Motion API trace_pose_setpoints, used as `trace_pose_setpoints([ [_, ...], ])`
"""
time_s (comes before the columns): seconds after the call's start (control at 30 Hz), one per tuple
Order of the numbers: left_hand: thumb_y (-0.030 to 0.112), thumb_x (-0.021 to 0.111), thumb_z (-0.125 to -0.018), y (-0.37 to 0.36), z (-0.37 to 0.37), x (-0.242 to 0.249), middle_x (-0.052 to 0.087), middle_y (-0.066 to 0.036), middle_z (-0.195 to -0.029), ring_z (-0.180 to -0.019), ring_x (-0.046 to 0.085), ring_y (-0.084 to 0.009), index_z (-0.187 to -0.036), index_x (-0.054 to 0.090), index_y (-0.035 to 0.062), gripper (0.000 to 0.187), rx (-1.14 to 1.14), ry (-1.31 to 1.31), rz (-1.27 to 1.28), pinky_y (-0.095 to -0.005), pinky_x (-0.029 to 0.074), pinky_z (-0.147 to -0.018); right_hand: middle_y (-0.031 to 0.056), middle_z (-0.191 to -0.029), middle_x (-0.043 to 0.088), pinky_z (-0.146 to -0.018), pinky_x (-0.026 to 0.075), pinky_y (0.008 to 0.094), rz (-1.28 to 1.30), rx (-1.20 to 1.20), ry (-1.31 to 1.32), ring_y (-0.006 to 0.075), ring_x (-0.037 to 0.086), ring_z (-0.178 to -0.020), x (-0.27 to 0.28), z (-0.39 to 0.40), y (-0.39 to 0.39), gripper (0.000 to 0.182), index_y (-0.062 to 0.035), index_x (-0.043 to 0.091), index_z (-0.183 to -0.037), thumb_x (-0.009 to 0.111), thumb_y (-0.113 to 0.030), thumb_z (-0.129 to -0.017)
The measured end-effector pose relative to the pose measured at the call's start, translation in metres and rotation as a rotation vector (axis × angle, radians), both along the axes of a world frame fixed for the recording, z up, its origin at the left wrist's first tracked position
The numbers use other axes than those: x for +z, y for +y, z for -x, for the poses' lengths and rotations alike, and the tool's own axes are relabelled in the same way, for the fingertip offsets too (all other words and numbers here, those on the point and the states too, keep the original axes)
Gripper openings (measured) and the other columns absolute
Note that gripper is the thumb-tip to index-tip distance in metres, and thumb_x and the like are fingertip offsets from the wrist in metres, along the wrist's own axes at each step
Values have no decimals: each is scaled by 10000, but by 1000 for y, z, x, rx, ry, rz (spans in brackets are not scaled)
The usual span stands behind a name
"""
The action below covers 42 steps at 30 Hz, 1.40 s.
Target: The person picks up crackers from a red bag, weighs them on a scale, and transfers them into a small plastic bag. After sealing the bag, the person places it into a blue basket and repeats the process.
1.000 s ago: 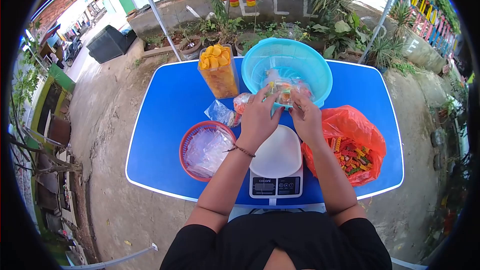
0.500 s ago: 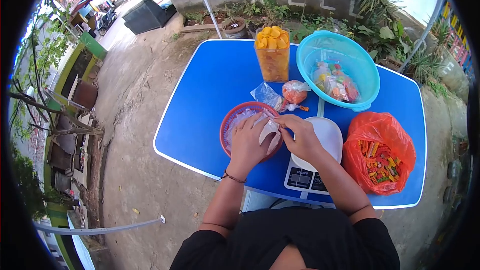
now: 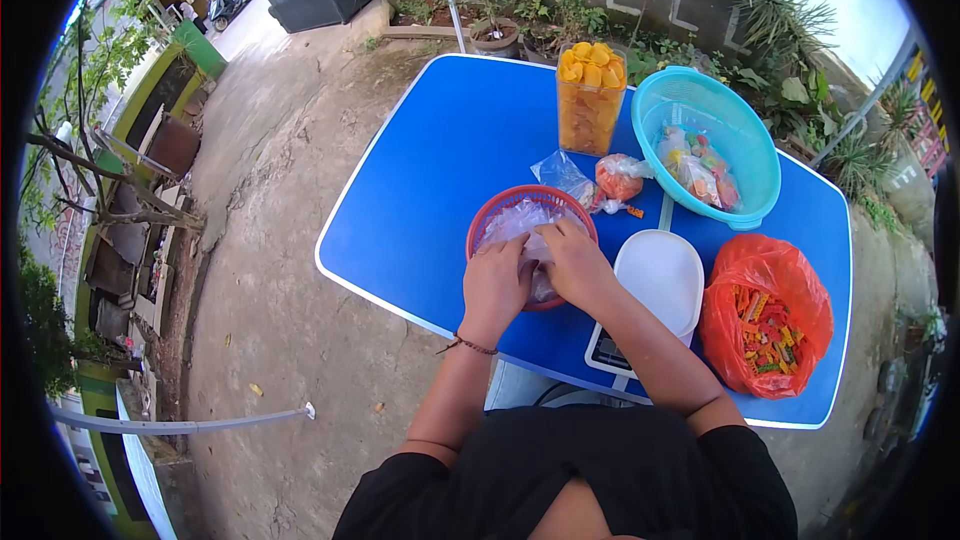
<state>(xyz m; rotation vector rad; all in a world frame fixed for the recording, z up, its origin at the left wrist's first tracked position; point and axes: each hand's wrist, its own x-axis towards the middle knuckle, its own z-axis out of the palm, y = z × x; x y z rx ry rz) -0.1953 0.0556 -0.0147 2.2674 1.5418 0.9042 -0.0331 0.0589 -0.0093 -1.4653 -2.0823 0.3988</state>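
Observation:
Clear plastic bags (image 3: 522, 220) fill a round red basket (image 3: 480, 215) on the blue table (image 3: 420, 180). My left hand (image 3: 495, 285) is over the basket's left front, its fingers closed on the plastic. Close beside it, my right hand (image 3: 575, 265) pinches the same plastic from the right. Which bag each hand holds is hard to tell, and the fingertips are partly hidden. Right of my hands is a white scale (image 3: 660, 280) with a bare tray. A red plastic bag (image 3: 815, 290) of colourful pieces stands farther right.
Behind the basket lie a flat clear bag (image 3: 562, 175) and a tied bag of orange-pink pieces (image 3: 620, 178). A tall container of yellow chips (image 3: 590, 105) and a turquoise basket (image 3: 765, 165) with filled packets stand at the back. A metal pole (image 3: 450, 0) rises behind the table.
The view has shifted, so the table items sit farther right. My hands have come closer together over the basket, and my right hand has turned inward onto the plastic.

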Motion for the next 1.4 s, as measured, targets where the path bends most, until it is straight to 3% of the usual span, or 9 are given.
trace_pose_setpoints([
  [0.2,123,721,-858,-4,-4,6,726,-149,-931,-884,691,-331,-952,728,19,140,-27,-228,15,-411,531,-824,135,-989,647,-801,508,423,-117,42,196,339,620,-973,13,-18,-9,187,-17,690,-971,717,10,-789],
  [0.37,110,732,-900,-13,-14,21,742,-143,-906,-833,723,-269,-980,728,-3,139,-130,-593,72,-338,539,-760,111,-891,691,-707,495,371,-75,11,432,290,630,-837,41,-38,-29,137,-38,727,-949,743,-8,-816],
  [0.5,83,746,-898,-22,-27,27,750,-130,-899,-799,718,-203,-963,736,-16,120,-183,-671,68,-293,534,-735,108,-879,714,-741,512,341,-66,-28,492,245,673,-825,52,-59,-53,149,-20,741,-960,769,2,-816],
  [0.6,74,777,-870,-32,-48,33,745,-112,-846,-752,702,-173,-920,741,-14,108,-236,-776,272,-274,525,-705,109,-918,719,-786,519,342,-129,-47,447,252,679,-876,59,-80,-71,138,-32,739,-946,769,-5,-815],
  [0.83,112,824,-799,-51,-108,35,733,-68,-785,-727,696,-208,-868,756,63,109,-458,-438,174,-316,501,-724,98,-946,679,-828,496,378,-200,-152,397,288,622,-927,47,-128,-124,201,-61,720,-970,774,-48,-777],
  [0.87,130,808,-798,-53,-117,36,743,-67,-818,-764,704,-240,-889,763,80,114,-516,-387,122,-350,505,-769,88,-917,688,-783,494,355,-227,-203,379,250,636,-885,45,-132,-129,143,-45,709,-899,790,-47,-781],
  [0.97,133,777,-827,-61,-145,29,751,-81,-850,-782,710,-244,-915,765,76,105,-632,-353,109,-357,514,-762,90,-933,668,-736,475,388,-325,-269,253,289,612,-864,28,-154,-144,135,-57,675,-873,762,-41,-772],
  [1.13,168,735,-872,-77,-179,25,745,-105,-856,-754,703,-269,-926,765,72,114,-637,-310,339,-347,520,-695,61,-922,631,-739,446,400,-343,-392,-55,271,609,-838,16,-181,-167,89,-78,608,-924,667,-110,-865],
  [1.4,153,704,-892,-91,-212,27,715,-104,-797,-712,680,-298,-902,727,49,107,-767,-283,234,-386,516,-643,111,-905,629,-718,455,397,-358,-478,83,302,612,-807,5,-207,-198,131,-32,597,-916,705,-42,-843],
])
